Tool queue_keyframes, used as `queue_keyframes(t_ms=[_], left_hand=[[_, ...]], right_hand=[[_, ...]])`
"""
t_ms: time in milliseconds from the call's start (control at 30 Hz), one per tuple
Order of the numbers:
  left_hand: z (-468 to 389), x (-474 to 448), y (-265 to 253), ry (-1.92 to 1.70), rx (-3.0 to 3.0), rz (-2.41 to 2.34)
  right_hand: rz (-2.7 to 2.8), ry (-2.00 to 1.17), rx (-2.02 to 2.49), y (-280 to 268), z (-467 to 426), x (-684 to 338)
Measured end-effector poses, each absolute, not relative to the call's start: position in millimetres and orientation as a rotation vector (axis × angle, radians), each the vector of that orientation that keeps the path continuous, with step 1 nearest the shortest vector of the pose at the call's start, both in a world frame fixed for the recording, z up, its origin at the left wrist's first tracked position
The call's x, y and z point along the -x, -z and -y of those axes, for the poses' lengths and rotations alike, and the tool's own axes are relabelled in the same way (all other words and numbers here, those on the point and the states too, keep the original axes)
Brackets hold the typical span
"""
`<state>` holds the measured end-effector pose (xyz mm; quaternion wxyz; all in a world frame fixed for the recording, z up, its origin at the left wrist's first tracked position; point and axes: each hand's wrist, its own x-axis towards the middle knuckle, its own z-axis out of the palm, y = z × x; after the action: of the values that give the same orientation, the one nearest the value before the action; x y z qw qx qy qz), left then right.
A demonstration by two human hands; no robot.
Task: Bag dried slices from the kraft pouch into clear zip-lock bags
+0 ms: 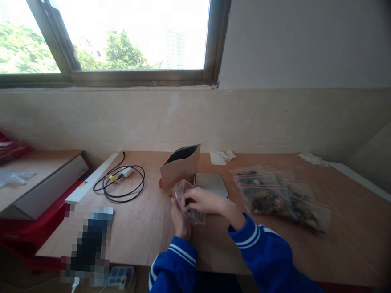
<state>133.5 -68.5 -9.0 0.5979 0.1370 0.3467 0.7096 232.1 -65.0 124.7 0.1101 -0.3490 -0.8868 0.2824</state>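
My left hand [180, 220] is closed around a small clear plastic bag [195, 216], holding it from the left and below. My right hand [208, 201] reaches over from the right, its curled fingers at or inside the bag. Something small and dark shows by those fingertips, too unclear to name. Just behind the bag stands a brown paper pouch [179, 170] with its dark mouth open at the top. A flat, pale-topped device [210, 183], like a small scale, lies behind my right hand.
Several zip bags [272, 203] with dark and tan dried pieces lie on the right. A coiled black cable [142, 185] with a white plug is at left. Crumpled white paper [226, 156] lies near the wall. A second table [56, 166] and a red stool [18, 237] stand left.
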Motion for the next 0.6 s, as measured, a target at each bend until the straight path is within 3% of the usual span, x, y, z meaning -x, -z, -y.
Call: queue_keyframes(t_ms=[100, 300, 400, 600], left_hand=[[69.0, -134.1, 5.7, -1.631, -0.320, -0.844], [69.3, -133.1, 0.9, -1.590, -0.289, -0.897], [68.9, -132.9, -0.1, -1.570, -0.268, -0.894], [67.4, -132.4, 1.5, -1.527, -0.252, -0.889]], right_hand=[[2.374, -0.792, 0.899, -154.7, 60.1, -242.1], [1.908, -0.225, 0.797, -204.6, 14.1, -253.3], [1.889, -0.083, 0.819, -201.7, -13.0, -252.7], [1.924, -0.131, 0.898, -168.5, -36.0, -247.8]])
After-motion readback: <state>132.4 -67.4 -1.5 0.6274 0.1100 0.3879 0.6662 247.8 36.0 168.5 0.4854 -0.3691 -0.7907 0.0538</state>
